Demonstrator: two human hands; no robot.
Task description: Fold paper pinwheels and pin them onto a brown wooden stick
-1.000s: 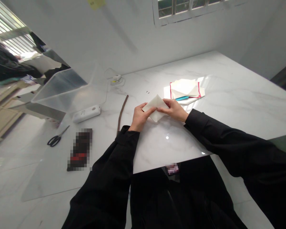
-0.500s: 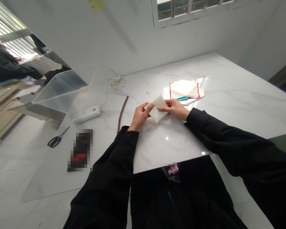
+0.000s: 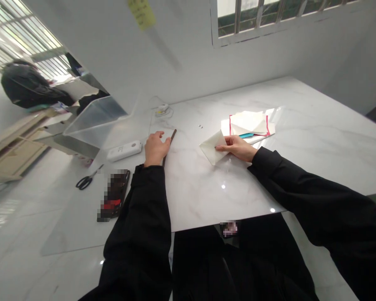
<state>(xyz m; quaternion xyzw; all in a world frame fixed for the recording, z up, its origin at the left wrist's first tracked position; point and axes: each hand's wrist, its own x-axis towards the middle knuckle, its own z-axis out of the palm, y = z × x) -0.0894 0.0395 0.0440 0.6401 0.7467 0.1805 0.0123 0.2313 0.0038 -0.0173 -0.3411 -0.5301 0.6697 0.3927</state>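
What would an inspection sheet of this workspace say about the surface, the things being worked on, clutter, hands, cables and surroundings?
Surface: table white, marbled, glossy, with light reflections.
Job's things: folded sheet held off to the right; stick partly hidden by the left hand.
Clutter: paper pile, scissors, white device, clear bin, two tiny bits, blurred-out dark item.
Hands: left open, beside the stick, contact unclear; right hand grips the sheet.
Cables: thin white cable, looped near the wall.
Surroundings: yellow note on the wall; barred window.
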